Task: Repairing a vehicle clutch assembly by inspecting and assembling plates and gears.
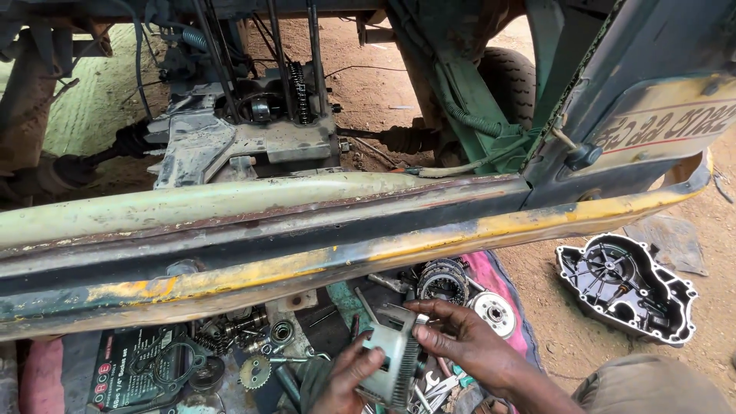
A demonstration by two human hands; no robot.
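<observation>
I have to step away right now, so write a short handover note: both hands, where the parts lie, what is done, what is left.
Left hand grips the toothed clutch basket from below. Right hand pinches its upper rim.
Clutch plate stack and round hub lie on the pink cloth beyond the hands; small sprocket to the left; engine cover on the dirt at right.
Done: cover off, clutch parts out.
Left: probably refitting; nothing is back on the engine.

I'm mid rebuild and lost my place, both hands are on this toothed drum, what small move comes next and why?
Probably turn the toothed drum a little in your left hand and check its slots before anything else. Your right hand pinches only its top edge, the plate stack lies apart on the cloth, and the engine sits open beyond the rail.
</observation>
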